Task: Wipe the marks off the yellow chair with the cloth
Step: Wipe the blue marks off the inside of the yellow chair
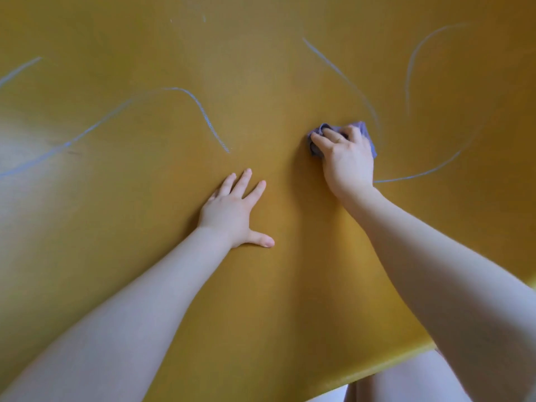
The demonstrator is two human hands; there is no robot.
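The yellow chair (261, 68), a smooth mustard-coloured plastic surface, fills nearly the whole head view, with its rounded front edge running from the bottom centre up toward the right border. Pale blue chalk-like marks cross it: a long wavy line (200, 108) on the left half that rises from the left border, humps, and drops to an end left of centre; a short stroke (20, 69) at the far left; a straight diagonal streak (342, 74) sloping down to the right toward the cloth; and a big open curve (412, 65) on the right that bends back to meet the right wrist.

The cloth (368, 134) is a small bunched piece of purple-grey fabric lying well right of centre on the seat, its long axis running roughly left to right, with one crumpled end poking out by the thumb and the other past the little-finger side. The right hand (346, 161) presses down on it, fingers curled over the fabric and gripping it against the chair; a thin ring shows on one finger.

The left hand (232, 211) lies flat on the chair near centre, palm down, fingers spread and pointing up and right, thumb out to the right, holding nothing. It sits apart from the cloth, below and left of it. Both bare forearms reach in from the lower corners.
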